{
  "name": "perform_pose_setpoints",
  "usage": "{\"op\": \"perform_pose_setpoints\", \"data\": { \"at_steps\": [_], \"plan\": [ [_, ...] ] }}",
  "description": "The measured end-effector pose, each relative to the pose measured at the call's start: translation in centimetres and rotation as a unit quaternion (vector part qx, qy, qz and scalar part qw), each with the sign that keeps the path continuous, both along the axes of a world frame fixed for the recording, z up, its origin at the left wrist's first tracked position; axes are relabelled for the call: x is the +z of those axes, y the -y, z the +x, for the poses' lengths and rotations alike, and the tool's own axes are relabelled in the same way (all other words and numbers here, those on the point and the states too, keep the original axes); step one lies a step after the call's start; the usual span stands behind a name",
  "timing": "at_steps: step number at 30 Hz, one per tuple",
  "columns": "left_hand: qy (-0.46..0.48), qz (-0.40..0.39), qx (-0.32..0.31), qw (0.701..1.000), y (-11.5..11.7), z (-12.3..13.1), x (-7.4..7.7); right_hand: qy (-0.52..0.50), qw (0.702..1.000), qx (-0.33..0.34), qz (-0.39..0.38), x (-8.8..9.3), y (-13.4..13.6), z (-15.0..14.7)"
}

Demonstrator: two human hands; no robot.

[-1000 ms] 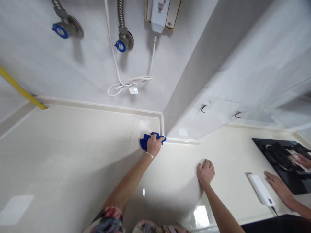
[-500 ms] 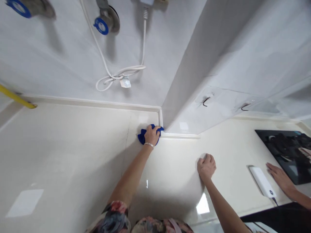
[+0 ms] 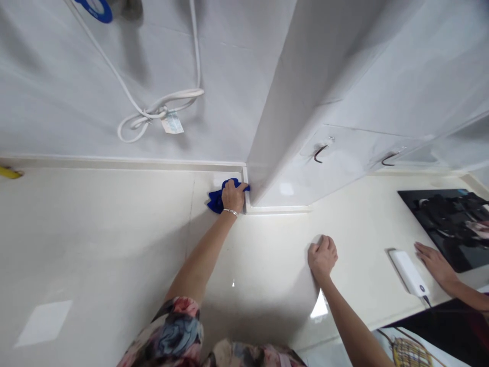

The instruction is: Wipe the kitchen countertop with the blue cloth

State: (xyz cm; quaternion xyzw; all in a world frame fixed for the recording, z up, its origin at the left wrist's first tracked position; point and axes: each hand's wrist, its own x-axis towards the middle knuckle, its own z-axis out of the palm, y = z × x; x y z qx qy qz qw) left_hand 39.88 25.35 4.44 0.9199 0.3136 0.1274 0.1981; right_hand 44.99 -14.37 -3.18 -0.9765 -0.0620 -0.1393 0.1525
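A crumpled blue cloth (image 3: 216, 200) is under my left hand (image 3: 232, 196), whose fingers are closed on it. The hand presses it into the inner corner, against the low raised lip (image 3: 245, 188) at the foot of the wall pillar. A bracelet circles that wrist. My right hand (image 3: 323, 257) rests on the pale countertop (image 3: 275, 255) with its fingers curled in, and nothing shows in it. It lies to the right of the cloth, in front of the pillar.
Another person's hand (image 3: 435, 265) lies at the right beside a white power bank (image 3: 409, 272) with a cable. Behind is a black glossy panel (image 3: 451, 224). Metal hooks (image 3: 320, 153) are on the pillar; a looped white cord (image 3: 160, 109) hangs on the wall. A yellow pipe (image 3: 9, 173) is far left.
My left hand has shifted the cloth slightly back along the lip, deeper into the corner. My right hand stays in place. The view has turned a little to the right.
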Motion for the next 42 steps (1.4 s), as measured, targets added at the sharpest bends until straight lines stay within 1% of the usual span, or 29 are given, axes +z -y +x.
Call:
{"op": "perform_pose_setpoints", "data": {
  "at_steps": [4, 6, 13, 17, 22, 27, 31, 36, 39, 42],
  "plan": [
    [-0.012, 0.017, -0.086, 0.996, 0.4, -1.8, -0.1, 0.002, 1.0, 0.003, -0.002, 0.0, 0.0, 0.0],
    [-0.015, 0.018, -0.107, 0.994, 0.8, -2.9, -0.1, 0.0, 1.0, 0.003, -0.003, 0.0, 0.0, 0.0],
    [-0.011, 0.021, -0.129, 0.991, 2.9, -6.4, -0.3, 0.001, 1.0, -0.008, 0.004, -0.1, -0.2, 0.1],
    [-0.01, 0.017, -0.129, 0.991, 3.0, -6.9, -0.4, 0.006, 1.0, -0.003, 0.006, 0.0, -0.3, 0.0],
    [-0.017, 0.007, -0.123, 0.992, 1.7, -5.3, -0.1, 0.007, 1.0, -0.001, 0.005, 0.1, -0.3, 0.0],
    [-0.028, -0.003, -0.122, 0.992, 0.0, -2.9, 0.6, 0.001, 1.0, 0.005, 0.009, 0.1, 0.0, -0.1],
    [-0.033, -0.006, -0.102, 0.994, -1.4, -0.8, 0.9, -0.007, 1.0, 0.009, 0.001, 0.3, 0.2, -0.2],
    [-0.029, 0.0, -0.077, 0.997, -3.9, 2.5, 0.8, -0.01, 1.0, 0.014, -0.009, 0.4, 0.5, -0.4],
    [-0.021, 0.01, -0.066, 0.998, -5.5, 4.5, 0.4, -0.012, 1.0, 0.011, -0.013, 0.3, 0.6, -0.3],
    [-0.008, 0.014, -0.067, 0.998, -6.6, 5.9, -0.1, -0.013, 1.0, 0.005, -0.018, 0.2, 0.6, -0.3]
  ]
}}
